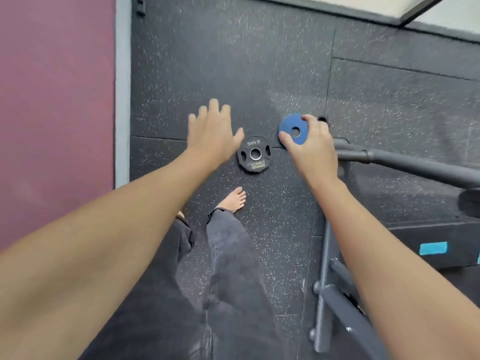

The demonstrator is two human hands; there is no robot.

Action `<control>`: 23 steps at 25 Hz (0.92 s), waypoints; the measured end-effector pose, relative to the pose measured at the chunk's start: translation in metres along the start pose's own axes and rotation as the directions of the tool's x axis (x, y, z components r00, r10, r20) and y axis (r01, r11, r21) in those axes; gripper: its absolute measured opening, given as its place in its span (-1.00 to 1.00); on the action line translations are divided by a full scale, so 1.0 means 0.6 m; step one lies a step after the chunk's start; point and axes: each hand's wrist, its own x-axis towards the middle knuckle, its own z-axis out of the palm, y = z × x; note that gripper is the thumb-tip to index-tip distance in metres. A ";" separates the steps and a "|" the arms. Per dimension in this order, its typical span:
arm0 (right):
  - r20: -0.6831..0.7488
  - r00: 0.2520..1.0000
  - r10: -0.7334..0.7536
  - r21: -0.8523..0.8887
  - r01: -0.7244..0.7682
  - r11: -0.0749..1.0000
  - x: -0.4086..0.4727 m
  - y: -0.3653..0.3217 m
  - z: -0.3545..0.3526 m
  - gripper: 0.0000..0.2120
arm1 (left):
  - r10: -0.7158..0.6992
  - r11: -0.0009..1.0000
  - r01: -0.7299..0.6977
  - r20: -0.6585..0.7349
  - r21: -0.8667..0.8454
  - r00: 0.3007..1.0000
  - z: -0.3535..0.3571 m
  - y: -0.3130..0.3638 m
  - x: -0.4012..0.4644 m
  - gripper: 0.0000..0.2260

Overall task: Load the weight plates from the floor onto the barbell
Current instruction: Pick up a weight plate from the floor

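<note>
The left hand (211,133) hangs over the speckled rubber floor (233,61) with its fingers straight and spread apart, holding nothing. Just to the right of its thumb and slightly below, a black weight plate (254,154) lies flat on the floor, its metal-ringed centre hole facing up; the hand does not touch it. Below that plate a bare foot (233,200) stands on the floor, with dark trouser legs (233,255) under it. Further right, the right hand (311,149) grips a small blue plate (292,126), thumb on its lower left edge and fingers curled over its upper right edge, so the plate sits at the hand's fingertips, up and to the left of the palm. Right of this hand, just behind its knuckles, the end of the dark barbell (402,165) stretches away to the right edge. Below the right forearm a grey metal frame (324,294) stands.
</note>
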 end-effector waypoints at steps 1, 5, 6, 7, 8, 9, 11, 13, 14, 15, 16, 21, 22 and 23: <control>0.026 1.000 0.008 -0.010 -0.008 1.000 0.037 0.020 0.040 -0.39 | -0.023 0.999 0.024 0.032 -0.024 0.999 0.050 -0.001 0.027 -0.53; 0.114 0.992 0.051 -0.099 -0.040 0.994 0.189 0.112 0.232 -0.36 | -0.135 0.980 0.156 0.167 -0.122 0.977 0.281 0.000 0.136 -0.52; 0.133 0.989 0.059 -0.127 -0.042 0.991 0.222 0.138 0.281 -0.35 | -0.149 0.973 0.181 0.207 -0.144 0.967 0.338 0.001 0.158 -0.52; 0.155 0.985 0.071 -0.150 -0.047 0.988 0.253 0.165 0.333 -0.34 | -0.170 0.964 0.214 0.254 -0.158 0.952 0.396 0.000 0.179 -0.52; 0.167 0.983 0.079 -0.164 -0.051 0.985 0.286 0.189 0.385 -0.33 | -0.195 0.954 0.249 0.284 -0.166 0.939 0.451 -0.003 0.204 -0.52; 0.180 0.980 0.090 -0.174 -0.058 0.983 0.315 0.214 0.437 -0.32 | -0.216 0.945 0.278 0.311 -0.170 0.925 0.506 -0.008 0.227 -0.51; 0.202 0.974 0.106 -0.195 -0.066 0.979 0.357 0.257 0.510 -0.29 | -0.229 0.934 0.307 0.356 -0.181 0.906 0.585 -0.012 0.256 -0.51; 0.216 0.966 0.142 -0.220 -0.094 0.971 0.395 0.297 0.573 -0.25 | -0.231 0.929 0.320 0.388 -0.185 0.893 0.651 -0.015 0.281 -0.51; 0.229 0.959 0.164 -0.235 -0.109 0.966 0.411 0.315 0.603 -0.22 | -0.230 0.928 0.323 0.393 -0.187 0.890 0.680 -0.017 0.292 -0.50; 0.245 0.953 0.180 -0.257 -0.115 0.960 0.422 0.329 0.629 -0.18 | -0.233 0.926 0.327 0.397 -0.187 0.888 0.702 -0.019 0.301 -0.50; 0.263 0.946 0.191 -0.284 -0.113 0.952 0.430 0.341 0.650 -0.15 | -0.233 0.926 0.327 0.399 -0.187 0.887 0.720 -0.020 0.308 -0.49; 0.255 0.935 0.248 -0.374 -0.142 0.917 0.466 0.383 0.722 0.06 | -0.238 0.909 0.353 0.419 -0.221 0.876 0.783 -0.015 0.341 -0.47; 0.253 0.928 0.272 -0.381 -0.163 0.910 0.471 0.390 0.732 0.09 | -0.239 0.907 0.356 0.423 -0.223 0.874 0.793 -0.015 0.343 -0.46; 0.251 0.923 0.292 -0.390 -0.179 0.903 0.475 0.396 0.737 0.10 | -0.241 0.907 0.358 0.423 -0.223 0.873 0.801 -0.014 0.345 -0.46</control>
